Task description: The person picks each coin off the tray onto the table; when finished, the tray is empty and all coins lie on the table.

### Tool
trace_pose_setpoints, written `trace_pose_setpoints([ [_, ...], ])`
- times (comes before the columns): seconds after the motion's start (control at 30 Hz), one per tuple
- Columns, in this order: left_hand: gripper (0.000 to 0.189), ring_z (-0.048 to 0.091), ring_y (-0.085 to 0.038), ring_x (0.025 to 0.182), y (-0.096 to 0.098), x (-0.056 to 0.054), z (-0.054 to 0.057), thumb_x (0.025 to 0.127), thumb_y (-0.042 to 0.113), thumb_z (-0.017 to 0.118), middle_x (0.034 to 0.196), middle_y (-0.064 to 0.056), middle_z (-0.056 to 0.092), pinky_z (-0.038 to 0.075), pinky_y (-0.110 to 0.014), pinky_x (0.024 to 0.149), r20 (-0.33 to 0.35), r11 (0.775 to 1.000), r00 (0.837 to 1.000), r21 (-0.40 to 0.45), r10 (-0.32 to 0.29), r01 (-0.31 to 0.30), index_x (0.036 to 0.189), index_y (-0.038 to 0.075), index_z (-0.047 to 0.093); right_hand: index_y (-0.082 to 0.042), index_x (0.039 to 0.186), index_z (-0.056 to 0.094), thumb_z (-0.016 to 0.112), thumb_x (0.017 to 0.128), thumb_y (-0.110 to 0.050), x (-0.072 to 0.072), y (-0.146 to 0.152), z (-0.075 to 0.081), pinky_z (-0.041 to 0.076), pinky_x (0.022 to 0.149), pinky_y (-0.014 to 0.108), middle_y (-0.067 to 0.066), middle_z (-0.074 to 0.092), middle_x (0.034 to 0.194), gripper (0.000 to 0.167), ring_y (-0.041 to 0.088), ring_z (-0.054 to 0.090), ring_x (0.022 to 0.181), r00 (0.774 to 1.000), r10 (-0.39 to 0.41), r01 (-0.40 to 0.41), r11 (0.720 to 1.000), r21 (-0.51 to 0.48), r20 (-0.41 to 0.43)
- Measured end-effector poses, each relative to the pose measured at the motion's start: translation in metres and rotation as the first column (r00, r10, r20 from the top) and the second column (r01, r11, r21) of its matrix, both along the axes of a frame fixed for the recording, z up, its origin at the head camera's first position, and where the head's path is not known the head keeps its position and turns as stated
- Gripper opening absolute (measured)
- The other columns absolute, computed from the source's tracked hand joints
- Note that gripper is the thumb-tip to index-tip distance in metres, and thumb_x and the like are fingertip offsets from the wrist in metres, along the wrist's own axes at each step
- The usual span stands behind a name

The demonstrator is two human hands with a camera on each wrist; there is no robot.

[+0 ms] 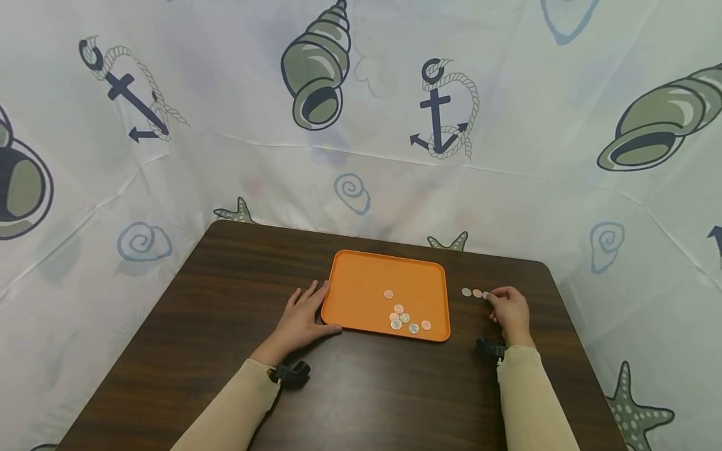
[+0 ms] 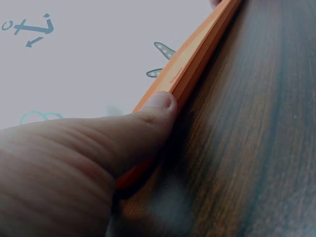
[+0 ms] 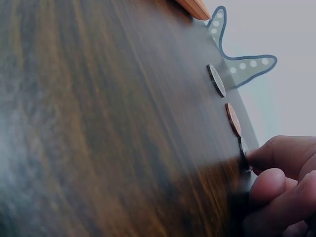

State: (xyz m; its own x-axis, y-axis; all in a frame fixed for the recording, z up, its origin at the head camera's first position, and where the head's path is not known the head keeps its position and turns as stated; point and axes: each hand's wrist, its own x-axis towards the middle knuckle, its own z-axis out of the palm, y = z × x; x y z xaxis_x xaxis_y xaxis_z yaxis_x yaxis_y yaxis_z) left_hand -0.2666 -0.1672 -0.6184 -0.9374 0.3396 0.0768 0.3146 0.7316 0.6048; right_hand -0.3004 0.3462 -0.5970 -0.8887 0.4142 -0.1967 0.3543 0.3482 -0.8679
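Orange tray: [image 1: 361, 282] lies flat on the dark wooden table [image 1: 361, 394], with 7 tray coins [image 1: 404, 318] on it, most bunched near the front edge and some overlapping.
Left hand: [image 1: 301, 322] fingers spread at the tray's left side, thumb against the near rim.
Coin row: 3 coins on the table, right of the tray: a silvery coin [image 1: 466, 292], a copper coin [image 1: 477, 293], then an end coin [image 1: 486, 295] just beside the copper coin, perhaps touching it.
Right hand: [image 1: 512, 311] fingers bent, 1 fingertip on the end coin; I cannot tell whether the thumb pinches it.
Row risk: a sideways push at the end coin could shove the copper coin out of line, or slide 1 over the other.
Grip risk: so thin a coin could slip under the fingertip.
Tray risk: uneven thumb pressure could tilt or turn the tray, making the tray coins slide.
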Motion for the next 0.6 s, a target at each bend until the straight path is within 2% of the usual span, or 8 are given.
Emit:
trace_pose_setpoints([
  [0.17, 0.116, 0.021, -0.035, 0.171, -0.001, 0.0, -0.002, 0.088, 0.061, 0.086, 0.18, -0.007, 0.03, 0.004, -0.066, 0.136, -0.009, 1.0, 1.0, -0.003, 0.005, -0.005, 0.175, 0.013, 0.026, -0.002, 0.13, 0.064, 0.07, 0.107, -0.023, -0.001, -0.002, -0.001, 0.052, 0.048, 0.024, 0.001, 0.064, 0.085, 0.032, 0.009, 0.06, 0.054, 1.0, -0.009, 0.008, 1.0, -0.022, -0.016],
  [0.33, 0.117, 0.019, -0.033, 0.171, -0.001, 0.0, -0.004, 0.088, 0.063, 0.085, 0.181, -0.006, 0.028, 0.002, -0.064, 0.137, 0.006, 1.0, 1.0, -0.009, 0.006, -0.006, 0.176, 0.014, 0.024, -0.001, 0.137, 0.059, 0.061, 0.113, -0.027, 0.005, -0.001, -0.005, 0.055, 0.053, 0.022, 0.004, 0.061, 0.096, 0.036, 0.008, 0.061, 0.058, 0.999, -0.02, 0.015, 0.993, -0.115, -0.048],
  [0.47, 0.117, 0.019, -0.034, 0.171, 0.0, 0.0, -0.002, 0.088, 0.063, 0.086, 0.181, -0.007, 0.029, 0.002, -0.064, 0.137, 0.008, 1.0, 1.0, -0.004, 0.004, -0.004, 0.175, 0.014, 0.025, 0.0, 0.139, 0.055, 0.059, 0.114, -0.028, 0.013, -0.001, 0.001, 0.057, 0.058, 0.021, 0.005, 0.058, 0.101, 0.039, 0.008, 0.062, 0.064, 0.998, -0.005, -0.008, 0.977, -0.212, -0.061],
  [0.6, 0.116, 0.02, -0.035, 0.171, 0.0, 0.001, 0.0, 0.088, 0.062, 0.086, 0.181, -0.007, 0.029, 0.004, -0.065, 0.137, 0.003, 1.0, 1.0, -0.004, 0.005, -0.005, 0.175, 0.013, 0.026, -0.002, 0.137, 0.055, 0.059, 0.114, -0.027, 0.021, -0.003, 0.004, 0.06, 0.064, 0.02, 0.001, 0.058, 0.099, 0.035, 0.008, 0.064, 0.069, 0.999, 0.006, -0.02, 0.955, -0.295, -0.046],
])
